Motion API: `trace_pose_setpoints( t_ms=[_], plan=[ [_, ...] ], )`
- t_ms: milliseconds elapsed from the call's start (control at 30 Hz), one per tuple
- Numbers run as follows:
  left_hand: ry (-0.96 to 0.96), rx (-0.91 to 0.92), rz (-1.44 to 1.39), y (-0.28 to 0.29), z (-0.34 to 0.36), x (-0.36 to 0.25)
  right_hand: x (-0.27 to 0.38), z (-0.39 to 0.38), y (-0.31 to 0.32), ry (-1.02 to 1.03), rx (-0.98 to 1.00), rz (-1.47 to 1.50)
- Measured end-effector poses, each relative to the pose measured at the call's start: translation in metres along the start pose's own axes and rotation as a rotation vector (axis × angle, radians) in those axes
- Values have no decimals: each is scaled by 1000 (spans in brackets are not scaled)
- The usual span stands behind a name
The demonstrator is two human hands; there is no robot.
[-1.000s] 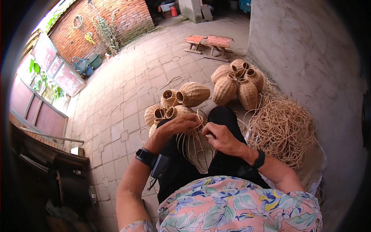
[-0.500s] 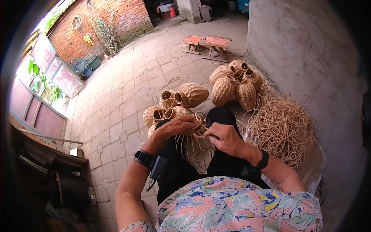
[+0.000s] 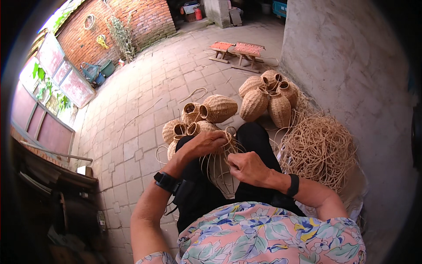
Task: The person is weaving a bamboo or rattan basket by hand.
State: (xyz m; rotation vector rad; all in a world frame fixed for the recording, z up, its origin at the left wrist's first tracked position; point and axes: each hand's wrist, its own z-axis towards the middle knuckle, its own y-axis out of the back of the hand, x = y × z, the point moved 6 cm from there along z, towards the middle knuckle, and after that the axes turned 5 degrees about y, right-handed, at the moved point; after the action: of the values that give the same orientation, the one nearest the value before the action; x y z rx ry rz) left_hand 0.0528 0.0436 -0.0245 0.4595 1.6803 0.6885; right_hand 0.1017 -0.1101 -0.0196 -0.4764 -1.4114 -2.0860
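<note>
Between my knees is a partly woven basket (image 3: 229, 137) of tan cord, with loose strands (image 3: 219, 172) hanging below it. My left hand (image 3: 209, 143) is closed on its left side, fingers curled over the weave. Just below and to the right, my right hand (image 3: 249, 169) is closed, thumb and forefinger pinched together by the hanging strands. It seems to grip a strand, but the fingertips hide most of it. Several finished vase-shaped baskets (image 3: 218, 108) lie just beyond my left knee, some with dark open mouths toward me.
More woven baskets (image 3: 279, 108) stand in a cluster beyond my right knee. A big tangled heap of cord (image 3: 323, 149) lies at my right, by a grey wall (image 3: 347, 66). Two low stools (image 3: 248, 49) with woven red seats stand farther off on the paved floor (image 3: 145, 114).
My right hand has moved down and slightly left, lower than the basket's edge. My left hand stays at the basket, shifted very little.
</note>
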Motion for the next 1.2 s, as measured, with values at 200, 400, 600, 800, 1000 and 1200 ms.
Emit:
trace_pose_setpoints(
  t_ms=[200,400,600,800,1000,1200],
  plan=[
    [-85,30,327,1,0,-4,2,12,-7,124,-175,-115],
    [-155,154,121,-3,8,1,12,13,-16,379,-156,-411],
    [-132,235,-160,-6,4,10,10,11,-17,370,-146,-421],
    [134,146,-271,-6,1,17,2,2,4,243,-298,-100],
    [148,96,-335,-2,-1,8,-10,8,35,188,-434,-94],
    [199,116,-372,1,-5,2,-26,22,39,175,-318,-53]
  ],
)
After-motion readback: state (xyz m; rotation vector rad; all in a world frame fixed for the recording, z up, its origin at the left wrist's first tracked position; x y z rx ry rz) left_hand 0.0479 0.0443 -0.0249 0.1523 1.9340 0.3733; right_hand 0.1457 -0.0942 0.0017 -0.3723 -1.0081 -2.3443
